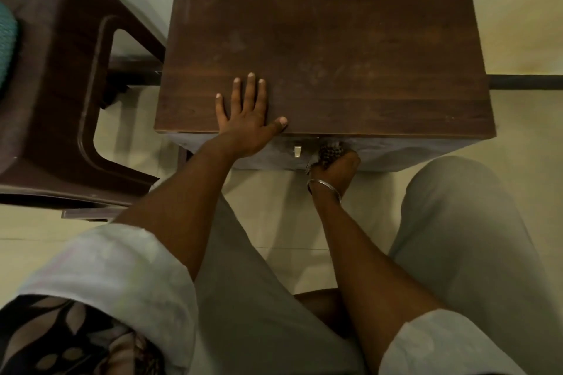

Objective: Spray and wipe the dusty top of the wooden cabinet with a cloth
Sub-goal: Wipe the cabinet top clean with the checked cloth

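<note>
The wooden cabinet (350,49) fills the middle of the head view, its dark brown top bare and dull with faint dusty marks. My left hand (246,119) lies flat on the top near the front edge, fingers spread, thumb along the edge. My right hand (335,164), with a metal bangle on the wrist, is below the front edge against the cabinet's face, closed around a dark, textured cloth (330,151). A small pale latch (297,151) sits on the cabinet front just left of that hand. No spray bottle is in view.
A dark brown plastic chair (61,85) stands close to the cabinet's left side, with a teal cushion (7,49) on it. My knees in grey trousers (457,237) sit in front of the cabinet. Pale floor tiles (274,216) lie between; a wall is behind.
</note>
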A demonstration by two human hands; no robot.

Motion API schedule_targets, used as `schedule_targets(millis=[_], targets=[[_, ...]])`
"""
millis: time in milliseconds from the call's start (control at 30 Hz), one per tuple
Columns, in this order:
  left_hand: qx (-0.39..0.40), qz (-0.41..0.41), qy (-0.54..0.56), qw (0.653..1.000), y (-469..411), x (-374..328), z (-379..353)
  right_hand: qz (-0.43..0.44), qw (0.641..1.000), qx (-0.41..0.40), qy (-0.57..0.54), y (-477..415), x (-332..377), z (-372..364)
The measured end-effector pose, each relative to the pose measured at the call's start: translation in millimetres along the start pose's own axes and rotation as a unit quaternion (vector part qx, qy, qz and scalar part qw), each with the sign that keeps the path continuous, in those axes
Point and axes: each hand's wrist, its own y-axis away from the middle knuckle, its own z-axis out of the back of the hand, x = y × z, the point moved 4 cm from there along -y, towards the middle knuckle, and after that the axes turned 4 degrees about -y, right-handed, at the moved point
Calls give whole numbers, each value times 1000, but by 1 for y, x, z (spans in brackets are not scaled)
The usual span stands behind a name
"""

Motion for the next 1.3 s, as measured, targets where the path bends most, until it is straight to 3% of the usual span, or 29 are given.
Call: schedule_targets(millis=[367,633,933,1133,1300], targets=[[-3,-4,0,1000,-2,2,1,50,998,-24,0,2,-3,-5],[-18,-5,1,1000,-2,2,-3,-54,996,-44,55,-6,21,2],[-10,-9,4,1000,-2,1,-1,56,997,-50,-11,-1,-1,-4],[-18,-8,6,1000,-2,1,-3,-65,996,-32,55,-12,16,0],[-17,-8,2,1000,-2,1,-2,52,998,-38,7,-3,4,-4]])
